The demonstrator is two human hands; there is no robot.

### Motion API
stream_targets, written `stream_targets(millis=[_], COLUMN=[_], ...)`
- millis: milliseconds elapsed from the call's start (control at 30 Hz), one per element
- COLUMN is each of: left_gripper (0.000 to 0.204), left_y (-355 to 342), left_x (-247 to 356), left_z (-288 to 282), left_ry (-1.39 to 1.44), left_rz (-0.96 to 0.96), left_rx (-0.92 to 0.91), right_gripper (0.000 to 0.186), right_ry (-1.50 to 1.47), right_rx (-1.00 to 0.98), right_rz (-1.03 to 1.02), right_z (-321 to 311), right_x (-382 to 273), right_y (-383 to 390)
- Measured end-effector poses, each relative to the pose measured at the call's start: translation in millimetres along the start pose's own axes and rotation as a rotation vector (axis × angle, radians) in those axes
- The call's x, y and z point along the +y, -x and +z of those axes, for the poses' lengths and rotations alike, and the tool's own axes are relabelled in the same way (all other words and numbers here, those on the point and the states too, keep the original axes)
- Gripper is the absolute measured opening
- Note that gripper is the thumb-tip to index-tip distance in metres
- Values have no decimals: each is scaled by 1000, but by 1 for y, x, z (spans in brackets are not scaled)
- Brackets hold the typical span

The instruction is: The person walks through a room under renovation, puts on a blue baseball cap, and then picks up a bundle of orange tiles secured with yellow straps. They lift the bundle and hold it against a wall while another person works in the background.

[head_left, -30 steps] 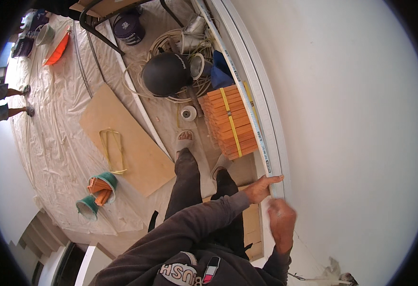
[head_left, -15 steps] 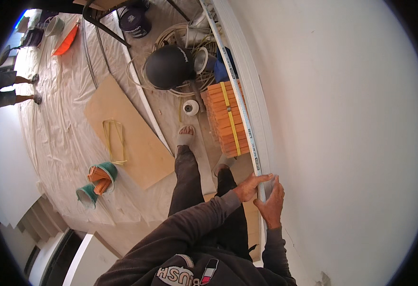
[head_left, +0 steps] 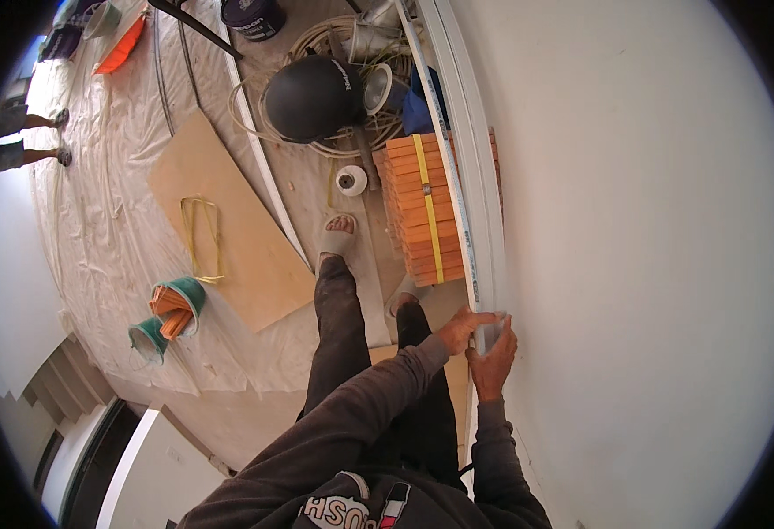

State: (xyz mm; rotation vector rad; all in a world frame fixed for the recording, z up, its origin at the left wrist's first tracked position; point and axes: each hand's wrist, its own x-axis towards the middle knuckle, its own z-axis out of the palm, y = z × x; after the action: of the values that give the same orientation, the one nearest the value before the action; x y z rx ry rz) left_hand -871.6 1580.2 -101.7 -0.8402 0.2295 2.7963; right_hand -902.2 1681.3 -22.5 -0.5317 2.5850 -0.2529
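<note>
A long white moulding [head_left: 473,167], with a printed strip along its left edge, runs away from me beside the wall. At its near end both my hands are closed on it. My left hand [head_left: 459,332] grips from the left, its index finger stretched across the top. From the wall side my right hand [head_left: 492,360] clasps the same end, thumb toward the left hand. Beyond them, a stack of orange bricks [head_left: 422,212] bound with a yellow strap sits partly beneath the moulding.
To the right rises a white wall [head_left: 643,220]. A black rounded object [head_left: 314,99] lies among coiled cable. Left of my legs are a tan board [head_left: 228,220] and green buckets [head_left: 181,300] with orange pieces on plastic sheeting. Another person's legs [head_left: 38,141] show at the far left.
The moulding has shifted away from the wall, so bricks now show on its right side. My hands stay at its end, and the whole view has tilted slightly.
</note>
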Motion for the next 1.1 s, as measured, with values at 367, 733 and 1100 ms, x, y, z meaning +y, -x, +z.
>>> stream_targets(millis=[367,733,1100], left_gripper=[63,49,41], left_y=[-18,-25,34], left_x=[7,8,24], left_z=[-16,-36,-77], left_ry=[-82,-304,-753], left_rz=[-115,-144,183], left_rx=[82,115,181], right_gripper=[95,46,41], right_ry=[5,-218,-252], right_rx=[-87,-23,-103], right_rz=[27,-228,-802], right_z=[26,-7,57], right_x=[23,-82,-262], right_y=[-20,-61,-216])
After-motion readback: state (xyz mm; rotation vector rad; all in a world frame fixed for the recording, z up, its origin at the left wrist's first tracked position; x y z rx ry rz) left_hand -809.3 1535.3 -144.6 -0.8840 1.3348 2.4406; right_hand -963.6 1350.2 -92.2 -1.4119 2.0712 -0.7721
